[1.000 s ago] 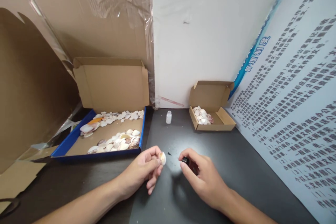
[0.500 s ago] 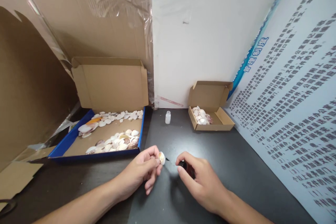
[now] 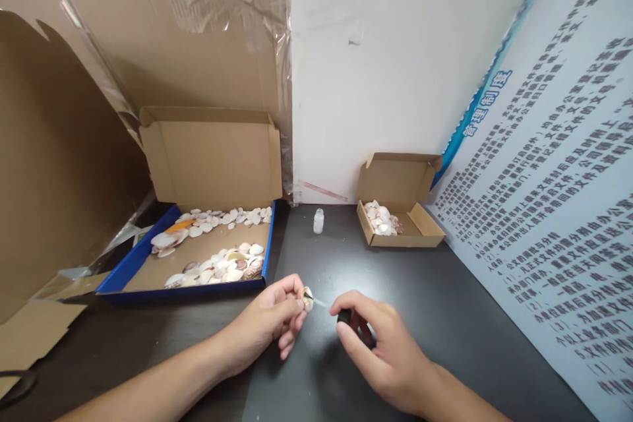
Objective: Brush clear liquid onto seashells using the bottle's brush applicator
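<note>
At centre, left fingers [image 3: 293, 308] pinch a shell [image 3: 309, 306] — right fingers [image 3: 359, 303], half-curled, grip a black cap [image 3: 344, 318].

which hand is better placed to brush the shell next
Probably the right hand: it holds the brush by its black end, with the dark tip at the shell. The left hand is occupied holding that shell.

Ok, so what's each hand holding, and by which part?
The left hand pinches a shell by its edge, between thumb and fingers. The right hand holds a small brush by its black cap.
</note>
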`<control>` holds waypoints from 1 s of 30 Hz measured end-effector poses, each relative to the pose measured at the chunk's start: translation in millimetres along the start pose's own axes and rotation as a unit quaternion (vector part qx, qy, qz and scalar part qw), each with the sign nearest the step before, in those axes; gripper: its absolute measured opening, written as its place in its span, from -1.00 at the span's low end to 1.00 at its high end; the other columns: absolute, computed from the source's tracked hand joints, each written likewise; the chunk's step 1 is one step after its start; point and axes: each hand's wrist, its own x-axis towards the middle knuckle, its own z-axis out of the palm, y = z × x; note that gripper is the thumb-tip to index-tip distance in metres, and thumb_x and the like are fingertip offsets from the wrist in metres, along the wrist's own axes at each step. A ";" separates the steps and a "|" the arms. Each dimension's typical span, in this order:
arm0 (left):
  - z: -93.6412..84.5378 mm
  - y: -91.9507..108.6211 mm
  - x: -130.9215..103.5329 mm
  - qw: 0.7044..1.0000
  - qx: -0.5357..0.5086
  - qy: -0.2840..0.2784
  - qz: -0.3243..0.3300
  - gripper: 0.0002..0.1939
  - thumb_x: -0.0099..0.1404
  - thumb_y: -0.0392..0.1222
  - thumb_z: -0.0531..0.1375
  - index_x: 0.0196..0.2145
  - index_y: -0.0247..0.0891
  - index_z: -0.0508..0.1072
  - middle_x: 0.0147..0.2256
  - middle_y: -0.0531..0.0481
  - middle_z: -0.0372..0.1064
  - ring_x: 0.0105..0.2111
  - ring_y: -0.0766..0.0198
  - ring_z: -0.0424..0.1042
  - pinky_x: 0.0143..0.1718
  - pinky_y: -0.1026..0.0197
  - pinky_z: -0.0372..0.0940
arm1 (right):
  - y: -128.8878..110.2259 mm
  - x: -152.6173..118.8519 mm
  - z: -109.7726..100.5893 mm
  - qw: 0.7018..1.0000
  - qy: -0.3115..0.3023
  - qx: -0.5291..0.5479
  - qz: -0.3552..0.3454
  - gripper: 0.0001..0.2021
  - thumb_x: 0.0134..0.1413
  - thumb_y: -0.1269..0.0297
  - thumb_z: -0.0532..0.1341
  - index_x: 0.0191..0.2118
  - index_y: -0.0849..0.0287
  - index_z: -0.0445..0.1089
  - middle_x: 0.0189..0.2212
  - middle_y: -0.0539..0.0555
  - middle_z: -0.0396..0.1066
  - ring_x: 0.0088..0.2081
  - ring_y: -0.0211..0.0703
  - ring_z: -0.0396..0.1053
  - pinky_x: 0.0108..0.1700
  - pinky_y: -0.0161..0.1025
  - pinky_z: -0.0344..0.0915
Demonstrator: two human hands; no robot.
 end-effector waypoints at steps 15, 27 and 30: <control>-4.0 -4.0 2.5 1.000 -0.010 -0.008 0.002 -0.72 0.23 -0.07 0.24 -0.41 -0.20 0.19 -0.62 0.20 0.23 -0.76 0.52 0.07 -0.71 0.43 0.16 | 1.1 0.3 1.1 0.999 0.010 0.000 0.032 -0.87 0.21 0.27 0.10 -0.22 0.13 0.36 -0.60 -0.10 0.26 -0.56 -0.28 0.24 -0.48 -0.35 0.14; -1.5 -1.1 0.4 0.998 -0.056 0.011 0.005 -0.75 0.19 -0.14 0.24 -0.43 -0.21 0.19 -0.59 0.17 0.26 -0.76 0.52 0.04 -0.72 0.42 0.14 | -1.6 -0.8 1.7 0.999 -0.022 -0.039 -0.015 -0.87 0.21 0.27 0.13 -0.16 0.11 0.37 -0.55 -0.07 0.38 -0.52 -0.27 0.33 -0.43 -0.36 0.20; -2.0 -0.4 1.1 0.998 -0.055 0.013 0.001 -0.75 0.20 -0.15 0.24 -0.43 -0.21 0.19 -0.58 0.17 0.27 -0.77 0.53 0.05 -0.73 0.41 0.15 | -1.7 -0.1 1.6 0.997 -0.002 -0.067 0.033 -0.88 0.22 0.27 0.12 -0.18 0.10 0.37 -0.57 -0.08 0.36 -0.54 -0.27 0.32 -0.46 -0.35 0.15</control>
